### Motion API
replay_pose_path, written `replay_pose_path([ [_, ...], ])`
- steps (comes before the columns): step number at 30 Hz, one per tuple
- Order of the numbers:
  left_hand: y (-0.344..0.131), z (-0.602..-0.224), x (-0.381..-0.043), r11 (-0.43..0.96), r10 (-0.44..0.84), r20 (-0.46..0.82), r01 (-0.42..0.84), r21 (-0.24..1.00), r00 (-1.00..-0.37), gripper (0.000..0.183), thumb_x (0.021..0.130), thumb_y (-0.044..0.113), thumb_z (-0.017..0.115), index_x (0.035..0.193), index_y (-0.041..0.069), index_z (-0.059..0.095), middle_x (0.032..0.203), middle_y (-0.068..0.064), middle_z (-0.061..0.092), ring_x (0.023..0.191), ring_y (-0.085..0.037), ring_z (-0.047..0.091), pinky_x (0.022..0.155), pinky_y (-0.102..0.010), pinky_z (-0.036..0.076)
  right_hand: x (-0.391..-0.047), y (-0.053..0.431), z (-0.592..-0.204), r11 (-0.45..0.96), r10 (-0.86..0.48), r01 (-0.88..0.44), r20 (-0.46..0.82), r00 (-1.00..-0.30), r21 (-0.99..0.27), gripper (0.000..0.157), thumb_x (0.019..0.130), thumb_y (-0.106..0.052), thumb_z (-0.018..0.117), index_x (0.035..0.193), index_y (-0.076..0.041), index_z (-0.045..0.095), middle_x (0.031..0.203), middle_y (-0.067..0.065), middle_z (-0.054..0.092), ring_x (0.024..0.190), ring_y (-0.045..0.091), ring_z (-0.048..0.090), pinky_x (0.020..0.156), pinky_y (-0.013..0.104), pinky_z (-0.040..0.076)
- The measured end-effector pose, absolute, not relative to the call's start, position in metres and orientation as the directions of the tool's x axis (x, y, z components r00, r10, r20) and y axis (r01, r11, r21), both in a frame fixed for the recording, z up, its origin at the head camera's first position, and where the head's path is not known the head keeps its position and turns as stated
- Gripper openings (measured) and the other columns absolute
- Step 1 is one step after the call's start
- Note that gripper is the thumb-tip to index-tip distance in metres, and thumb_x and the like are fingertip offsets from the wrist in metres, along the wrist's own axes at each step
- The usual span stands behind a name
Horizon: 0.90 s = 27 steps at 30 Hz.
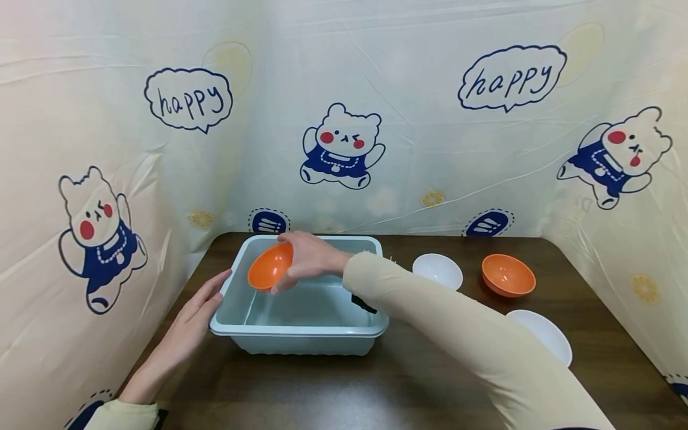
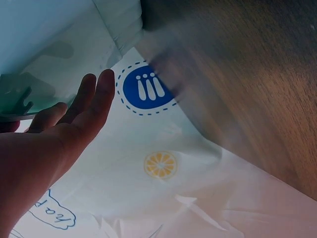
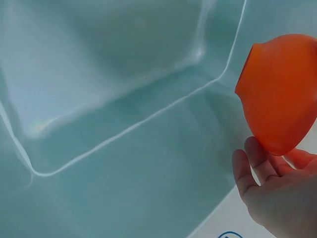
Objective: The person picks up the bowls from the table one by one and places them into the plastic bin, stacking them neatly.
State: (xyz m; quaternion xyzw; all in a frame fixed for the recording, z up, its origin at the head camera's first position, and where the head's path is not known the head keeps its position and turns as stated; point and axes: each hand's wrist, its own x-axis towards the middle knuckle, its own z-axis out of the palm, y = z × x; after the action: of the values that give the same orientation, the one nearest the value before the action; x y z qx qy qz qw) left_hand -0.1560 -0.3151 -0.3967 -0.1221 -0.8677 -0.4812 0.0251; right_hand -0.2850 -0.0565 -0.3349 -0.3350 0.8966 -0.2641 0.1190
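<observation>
Grasping a glossy orange round bowl (image 1: pixel 267 269) in the bare right hand (image 1: pixel 312 255), pinching its edge between thumb and fingers, and holding it tilted over the left part of a pale blue-green rectangular plastic tub (image 1: pixel 295 329). Showing the orange bowl's curved outer wall close up in the right wrist view, beside the tub's smooth inner surfaces; being unable to tell contact from a gap between bowl and tub wall. Resting the bare left hand (image 1: pixel 193 316) against the left side of the tub near the rim, laying its fingers (image 2: pixel 101 96) mostly straight and relaxed, released rather than clenched. Wearing cream long sleeves (image 1: pixel 462 328) on both arms, and a black band (image 1: pixel 364 303) at the right wrist. Working at a dark brown wood-grain table (image 1: pixel 322 394), under the tub. Seeing, to the right of the tub, a small white round bowl (image 1: pixel 436 269) just beyond the right sleeve, a second orange round bowl (image 1: pixel 508 276) farther right, and a white round dish (image 1: pixel 545 334) nearer, partly hidden by the right forearm. Facing a pale cloth backdrop (image 1: pixel 419 71) behind the table and along both sides, printed with cartoon bears (image 1: pixel 341 149), citrus slices and "happy" speech bubbles (image 1: pixel 188 99).
</observation>
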Motion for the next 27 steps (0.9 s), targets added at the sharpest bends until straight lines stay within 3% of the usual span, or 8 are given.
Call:
replay_pose_path([
  [7, -0.316, -0.398, -0.155, 0.510, 0.192, 0.161, 0.238, 0.827, -0.968, 0.053, 0.117, 0.023, 0.031, 0.166, 0.003, 0.025, 0.167, -0.027, 0.027, 0.142, -0.049, 0.037, 0.093, -0.011, 0.038, -0.286, -0.061, -0.342, 0.654, -0.657, -0.541, -0.042, -0.753, -0.529, 0.106, 0.072, -0.053, 0.091, 0.158, -0.011, 0.046, 0.146, 0.003, 0.058, 0.121, 0.019, 0.051, 0.099, 0.037, 0.048],
  [16, -0.315, -0.396, -0.154, 0.528, 0.181, 0.150, 0.225, 0.819, -0.972, 0.053, 0.117, 0.023, 0.032, 0.166, 0.004, 0.025, 0.167, -0.026, 0.028, 0.143, -0.048, 0.036, 0.094, -0.012, 0.037, -0.286, -0.060, -0.354, 0.630, -0.648, -0.488, -0.062, -0.760, -0.605, 0.107, 0.071, -0.050, 0.093, 0.158, -0.010, 0.045, 0.142, 0.004, 0.059, 0.114, 0.016, 0.053, 0.094, 0.035, 0.050],
  [27, -0.314, -0.398, -0.157, 0.488, 0.191, 0.175, 0.249, 0.837, -0.966, 0.051, 0.117, 0.017, 0.030, 0.165, 0.000, 0.026, 0.165, -0.029, 0.029, 0.139, -0.048, 0.041, 0.092, -0.008, 0.039, -0.287, -0.058, -0.363, 0.619, -0.653, -0.501, -0.042, -0.756, -0.606, 0.106, 0.071, -0.049, 0.094, 0.155, -0.006, 0.047, 0.137, 0.004, 0.060, 0.110, 0.016, 0.055, 0.091, 0.032, 0.049],
])
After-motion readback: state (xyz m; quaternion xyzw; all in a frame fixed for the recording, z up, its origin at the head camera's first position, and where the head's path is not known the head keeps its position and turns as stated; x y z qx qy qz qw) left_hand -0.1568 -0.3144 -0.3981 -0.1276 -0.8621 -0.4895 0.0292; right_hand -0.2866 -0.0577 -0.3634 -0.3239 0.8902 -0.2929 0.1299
